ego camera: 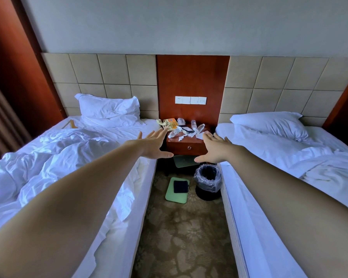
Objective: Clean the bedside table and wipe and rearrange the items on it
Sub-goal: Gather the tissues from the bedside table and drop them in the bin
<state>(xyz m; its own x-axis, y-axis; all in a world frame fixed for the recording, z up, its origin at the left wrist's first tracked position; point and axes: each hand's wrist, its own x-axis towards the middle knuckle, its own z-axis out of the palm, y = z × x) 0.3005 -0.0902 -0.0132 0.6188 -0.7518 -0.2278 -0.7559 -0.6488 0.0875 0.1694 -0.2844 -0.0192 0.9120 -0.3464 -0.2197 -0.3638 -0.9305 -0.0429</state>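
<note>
Head view: both hands, left (pixel 156 145) and right (pixel 213 148), spread empty toward cluttered reddish wooden desk (pixel 186 146); best clear crumpled white tissues (pixel 186 134) first.

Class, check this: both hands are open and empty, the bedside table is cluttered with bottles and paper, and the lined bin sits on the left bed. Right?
Not quite. The head view shows the lined bin on the carpet beside the right bed, not on the left bed. Left hand and right hand are open and empty; the bedside table is cluttered.

This is a hotel bedroom — two single beds, one left (pixel 72 157) and one right (pixel 289 153), with white sheets and pillows (pixel 109 109). Between them at the far wall stands a small wooden surface (pixel 186 146) with a phone (pixel 170 123) — a padded headboard (pixel 113 77) runs behind.
</note>
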